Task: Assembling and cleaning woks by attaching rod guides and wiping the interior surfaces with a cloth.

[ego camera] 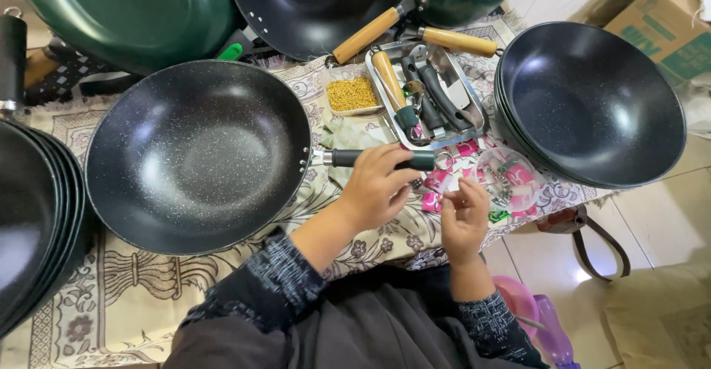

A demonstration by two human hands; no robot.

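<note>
Left hand: clenched round the dark handle of the wok, centre of the frame.
Right hand: just right of the left, fingers curled together, pinching something too small to make out.
Wok: black, speckled, left of centre on the patterned cloth, handle pointing right.
Tray: upper centre, metal, holding wooden and black handles.
Dish: left of the tray, full of small yellow pieces.
Stacked woks: upper right.

L hand: fingers curled shut, palm down, my forearm angled in from below.
R hand: raised, fingertips pinched tog., wrist bent.
</note>
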